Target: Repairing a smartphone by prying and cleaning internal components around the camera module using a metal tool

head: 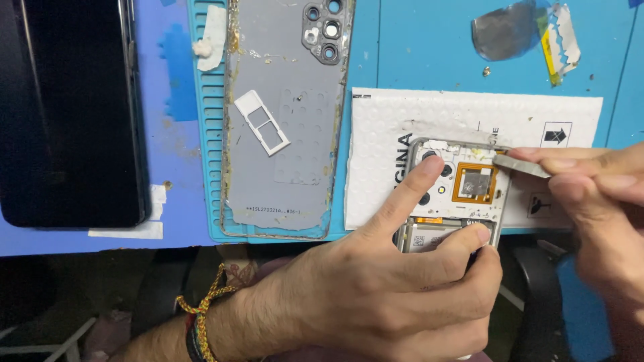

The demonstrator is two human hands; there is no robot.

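Meanwhile, the left hand (pixel 396 281) curls around the opened phone (pixel 456 201), forefinger extended; the right hand (pixel 590 188) pinches a thin metal tool (pixel 520 165) at its top edge.

Opened phone (pixel 456 194) lower half hidden under the left hand (pixel 396 281), right hand (pixel 597 201) cut off by the right edge, flat tool (pixel 523 165) mostly covered by its fingers, dark screen panel (pixel 67 107) far left of the hands cropped at the top

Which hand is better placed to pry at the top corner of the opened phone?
Probably the right hand: it holds the flat metal tool at the phone corner. The left hand grips the phone.
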